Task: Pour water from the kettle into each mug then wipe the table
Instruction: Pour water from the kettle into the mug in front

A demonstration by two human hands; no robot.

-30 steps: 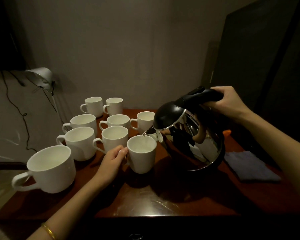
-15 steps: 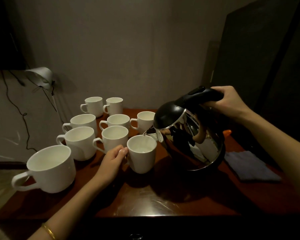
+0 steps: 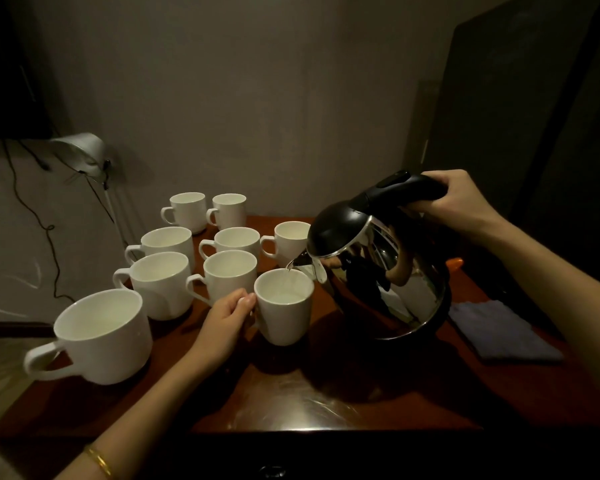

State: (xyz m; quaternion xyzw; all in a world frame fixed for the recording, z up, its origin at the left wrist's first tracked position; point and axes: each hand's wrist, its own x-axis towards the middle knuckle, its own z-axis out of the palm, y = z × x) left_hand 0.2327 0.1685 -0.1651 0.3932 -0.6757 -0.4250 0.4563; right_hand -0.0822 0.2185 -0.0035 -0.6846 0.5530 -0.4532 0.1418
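A steel kettle [image 3: 378,271] with a black lid is tipped to the left above the table. My right hand [image 3: 458,202] grips its black handle. A thin stream of water runs from the spout into a white mug [image 3: 284,317] at the table's middle. My left hand [image 3: 226,320] grips that mug by its handle side. Water shows inside it. Several more white mugs stand to the left and behind, among them a large one [image 3: 101,341] at the near left. A folded blue cloth [image 3: 499,330] lies flat on the right of the table.
The dark wooden table [image 3: 326,403] ends close to me at its front edge. A small orange object [image 3: 454,263] peeks out behind the kettle. A desk lamp [image 3: 80,152] and hanging cables are off the table at the left. A dark panel stands at the right.
The water level in the held mug has risen. Both hands and the kettle stay almost where they were.
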